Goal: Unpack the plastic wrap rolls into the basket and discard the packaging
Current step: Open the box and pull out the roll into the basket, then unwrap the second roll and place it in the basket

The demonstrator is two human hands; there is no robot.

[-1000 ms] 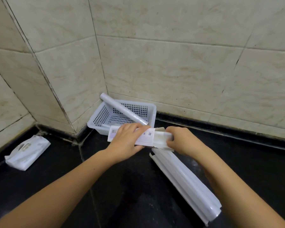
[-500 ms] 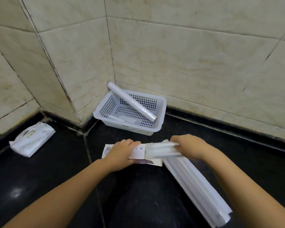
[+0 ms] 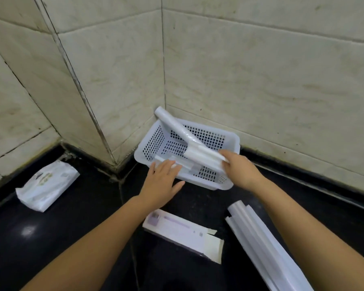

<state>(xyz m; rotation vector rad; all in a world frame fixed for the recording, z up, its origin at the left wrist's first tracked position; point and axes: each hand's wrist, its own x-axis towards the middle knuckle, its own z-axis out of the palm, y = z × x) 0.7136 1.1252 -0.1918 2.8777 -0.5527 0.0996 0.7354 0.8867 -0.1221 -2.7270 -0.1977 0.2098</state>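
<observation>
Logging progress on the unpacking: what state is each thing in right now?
Basket: upright in the wall corner, holding rolls.
Long roll: leaning across basket, upper end over the rim.
Short roll: over basket, in right hand grip.
Left hand: open, at basket's near rim.
Carton: flat on counter, end flap open.
Plastic sleeve: lying on counter.
White pouch: lying on counter.

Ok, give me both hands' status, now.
Left hand: open, fingers spread at the basket's near rim, holding nothing.
Right hand: closed on a white roll over the basket.
</observation>
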